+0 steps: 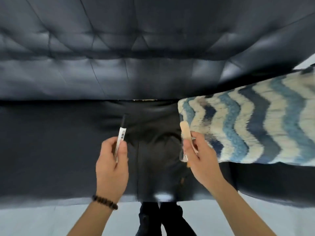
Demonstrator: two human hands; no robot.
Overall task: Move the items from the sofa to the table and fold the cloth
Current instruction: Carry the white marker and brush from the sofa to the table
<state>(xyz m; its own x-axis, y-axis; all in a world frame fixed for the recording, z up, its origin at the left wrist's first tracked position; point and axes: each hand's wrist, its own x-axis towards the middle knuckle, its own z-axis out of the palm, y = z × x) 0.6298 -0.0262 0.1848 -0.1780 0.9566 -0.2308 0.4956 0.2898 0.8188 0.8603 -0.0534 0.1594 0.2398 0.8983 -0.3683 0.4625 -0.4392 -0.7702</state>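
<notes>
I stand in front of a black leather sofa (pixel 51 142). My left hand (pixel 111 165) grips a slim stick-like item (pixel 121 135) with a black tip and a white barcoded label, held upright above the seat. My right hand (pixel 198 155) pinches a pale beige flat item (pixel 185 131), with a thin metallic piece beside it in the same fingers. A fluffy cloth (pixel 252 123) with blue, navy and cream zigzag stripes lies spread on the right part of the seat, close to my right hand. A dark cloth (pixel 153 159) lies flat on the seat between my hands.
The sofa's tufted backrest (pixel 136 48) fills the upper view. Pale floor (pixel 42 218) shows along the bottom, with my dark trouser legs (pixel 160 218) at the sofa's front edge. A beaded bracelet (pixel 104 201) is on my left wrist.
</notes>
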